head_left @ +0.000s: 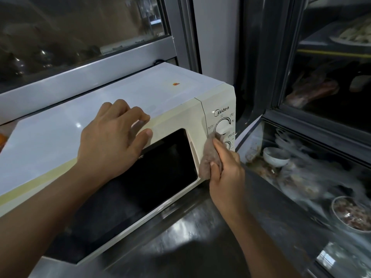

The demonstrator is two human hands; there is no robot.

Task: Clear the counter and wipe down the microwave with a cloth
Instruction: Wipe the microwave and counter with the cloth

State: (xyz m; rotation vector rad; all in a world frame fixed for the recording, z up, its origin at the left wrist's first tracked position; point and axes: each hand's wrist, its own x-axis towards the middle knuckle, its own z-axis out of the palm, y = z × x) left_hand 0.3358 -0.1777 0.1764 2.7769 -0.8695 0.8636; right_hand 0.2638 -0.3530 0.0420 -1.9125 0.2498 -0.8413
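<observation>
Right hand [224, 171] presses cloth [210, 157] on microwave [174, 117]; left hand [112, 137] steadies top.

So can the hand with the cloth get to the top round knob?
Probably yes. The right hand holds the cloth against the microwave panel, its tip already touching the lower edge of the upper knob. Nothing lies between them.

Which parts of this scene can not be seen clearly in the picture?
- Lower knob, head view: mostly covered by the cloth and the right hand.
- Small print on the control panel: too small to read.
- Dishes behind the glass at right: blurred, contents unclear.
- Microwave left end: cut off by the frame edge.
- Door top edge: partly hidden by the left hand.
</observation>
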